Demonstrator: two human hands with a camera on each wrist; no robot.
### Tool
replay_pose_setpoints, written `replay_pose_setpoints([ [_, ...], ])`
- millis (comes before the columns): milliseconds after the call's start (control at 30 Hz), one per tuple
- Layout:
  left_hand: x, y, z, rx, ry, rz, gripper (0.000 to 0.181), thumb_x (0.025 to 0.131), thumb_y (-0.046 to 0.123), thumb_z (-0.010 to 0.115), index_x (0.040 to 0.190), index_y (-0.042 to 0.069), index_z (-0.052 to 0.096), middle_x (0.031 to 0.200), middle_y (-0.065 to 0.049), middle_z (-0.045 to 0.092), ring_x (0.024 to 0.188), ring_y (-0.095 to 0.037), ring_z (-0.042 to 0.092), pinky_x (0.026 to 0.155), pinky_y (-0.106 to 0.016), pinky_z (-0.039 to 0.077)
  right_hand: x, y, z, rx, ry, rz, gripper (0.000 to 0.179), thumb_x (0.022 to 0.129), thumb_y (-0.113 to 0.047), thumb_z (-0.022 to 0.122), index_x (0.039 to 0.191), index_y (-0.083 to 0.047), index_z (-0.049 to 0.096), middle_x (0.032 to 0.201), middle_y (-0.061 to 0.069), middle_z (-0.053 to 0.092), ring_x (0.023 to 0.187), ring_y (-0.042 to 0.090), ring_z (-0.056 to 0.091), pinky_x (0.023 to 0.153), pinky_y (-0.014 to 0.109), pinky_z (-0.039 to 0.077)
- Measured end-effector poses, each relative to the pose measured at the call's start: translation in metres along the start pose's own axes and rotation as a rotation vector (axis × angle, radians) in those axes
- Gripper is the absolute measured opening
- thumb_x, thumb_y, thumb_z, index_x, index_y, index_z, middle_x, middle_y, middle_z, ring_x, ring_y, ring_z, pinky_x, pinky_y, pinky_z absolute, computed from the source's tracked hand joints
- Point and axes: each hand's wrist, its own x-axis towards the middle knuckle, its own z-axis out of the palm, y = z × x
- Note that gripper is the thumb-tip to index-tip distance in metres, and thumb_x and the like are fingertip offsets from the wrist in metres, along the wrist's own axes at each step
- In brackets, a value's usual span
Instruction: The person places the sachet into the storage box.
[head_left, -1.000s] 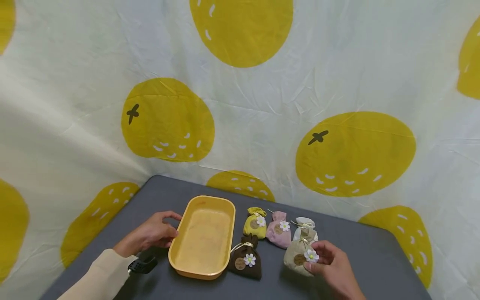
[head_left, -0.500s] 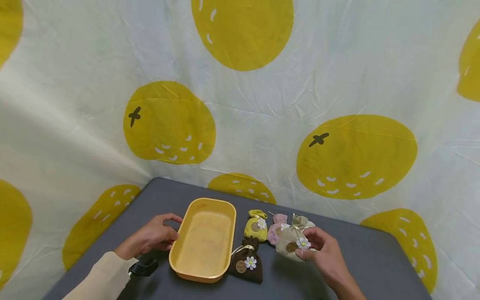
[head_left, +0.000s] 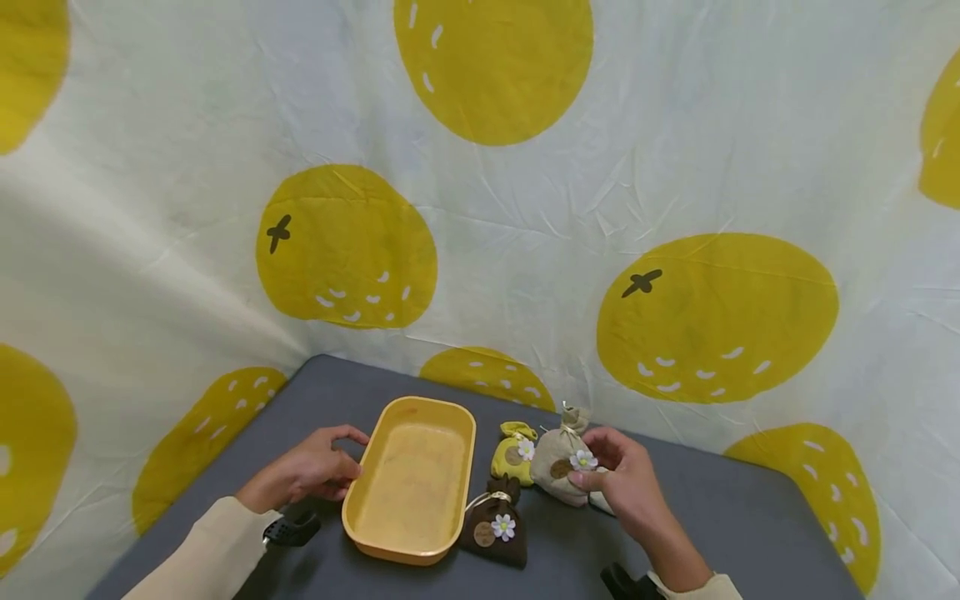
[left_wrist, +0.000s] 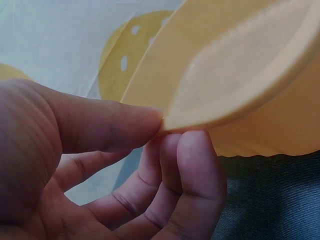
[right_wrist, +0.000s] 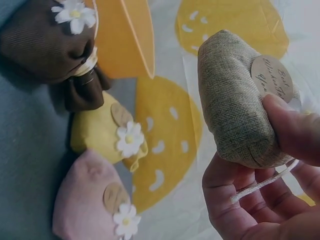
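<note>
My left hand [head_left: 311, 473] pinches the left rim of a yellow-orange plastic tray [head_left: 411, 479], thumb above and fingertips below, as the left wrist view shows. With thumb and fingers, my right hand [head_left: 628, 487] holds a beige cloth drawstring pouch [head_left: 551, 454] that bears a round tag and a white flower. It is lifted above the other pouches. A brown pouch [head_left: 491, 537] lies beside the tray's right side. Behind it is a yellow pouch [head_left: 504, 468]. The pink pouch [right_wrist: 82, 200] shows in the right wrist view; in the head view the beige one hides it.
Part of a whitish pouch [head_left: 602, 502] shows beneath my right hand. Everything rests on a dark grey table [head_left: 720, 492]. A pale curtain [head_left: 517, 275] printed with large yellow fruit hangs behind and to the left of it.
My right hand has carried the beige pouch left and slightly upward, from in front of the whitish pouch to over the pink one. The left hand and tray keep their places.
</note>
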Motion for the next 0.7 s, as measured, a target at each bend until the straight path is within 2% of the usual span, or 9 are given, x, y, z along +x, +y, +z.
replay_pose_setpoints([
  [233, 0.001, -0.002, 0.003, 0.005, 0.007, -0.003, 0.057, 0.090, 0.002, 0.071, 0.143, 0.002, 0.048, 0.080, -0.011, 0.068, 0.063, -0.018, 0.061, 0.057, -0.030, 0.055, 0.010, -0.005, 0.012, 0.037, -0.025, -0.040, 0.043, 0.074, 0.015, 0.080, 0.112, 0.006, 0.061, 0.097, 0.006, 0.067, 0.085, 0.017, 0.064, 0.071, 0.030, 0.056],
  [467, 0.001, -0.001, 0.004, 0.015, 0.049, -0.029, 0.054, 0.089, 0.002, 0.071, 0.140, 0.006, 0.052, 0.079, -0.011, 0.067, 0.063, -0.019, 0.061, 0.057, -0.031, 0.055, 0.018, -0.013, 0.025, 0.059, -0.026, -0.104, 0.041, 0.071, 0.017, 0.079, 0.107, 0.006, 0.063, 0.091, 0.003, 0.068, 0.082, 0.017, 0.064, 0.067, 0.031, 0.056],
  [700, 0.001, -0.001, 0.003, 0.017, 0.046, -0.035, 0.053, 0.090, 0.002, 0.071, 0.140, 0.006, 0.052, 0.078, -0.012, 0.067, 0.061, -0.019, 0.058, 0.057, -0.031, 0.054, 0.028, -0.023, 0.040, 0.089, -0.050, -0.132, 0.042, 0.071, 0.017, 0.080, 0.109, 0.007, 0.063, 0.090, 0.003, 0.065, 0.081, 0.015, 0.061, 0.070, 0.028, 0.055],
])
